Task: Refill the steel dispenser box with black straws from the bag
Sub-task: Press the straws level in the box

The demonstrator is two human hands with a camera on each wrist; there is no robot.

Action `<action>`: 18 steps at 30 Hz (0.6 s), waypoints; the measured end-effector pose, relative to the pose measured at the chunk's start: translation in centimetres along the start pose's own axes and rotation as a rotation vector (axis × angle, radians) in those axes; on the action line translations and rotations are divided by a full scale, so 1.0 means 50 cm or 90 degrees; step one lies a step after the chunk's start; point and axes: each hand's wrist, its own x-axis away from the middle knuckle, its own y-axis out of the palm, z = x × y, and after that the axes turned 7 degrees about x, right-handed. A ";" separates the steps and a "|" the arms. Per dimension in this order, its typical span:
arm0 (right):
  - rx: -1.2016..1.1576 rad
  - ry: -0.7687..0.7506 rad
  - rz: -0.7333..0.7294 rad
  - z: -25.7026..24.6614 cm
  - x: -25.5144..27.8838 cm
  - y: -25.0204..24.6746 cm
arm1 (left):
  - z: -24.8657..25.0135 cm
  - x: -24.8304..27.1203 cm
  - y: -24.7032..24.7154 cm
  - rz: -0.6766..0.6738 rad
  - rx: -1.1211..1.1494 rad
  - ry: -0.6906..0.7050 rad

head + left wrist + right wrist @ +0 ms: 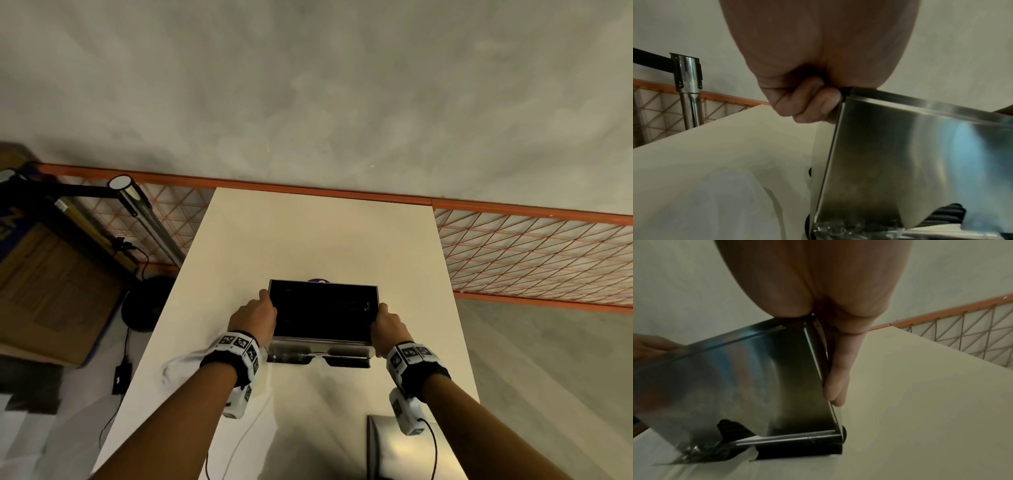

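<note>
Both hands, left hand [255, 317] and right hand [388, 327], fingers clamped on shiny rectangular steel dispenser box [322, 315].

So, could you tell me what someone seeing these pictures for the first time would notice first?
Most likely the steel dispenser box in the middle of the white table, its open top dark inside. The left hand and right hand grip its two ends, and black straws show at the cut-out in its front. Behind the table runs an orange mesh fence.
</note>
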 end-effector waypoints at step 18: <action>0.071 -0.048 0.229 -0.114 0.100 -0.029 | -0.110 0.154 -0.055 -0.029 0.281 0.076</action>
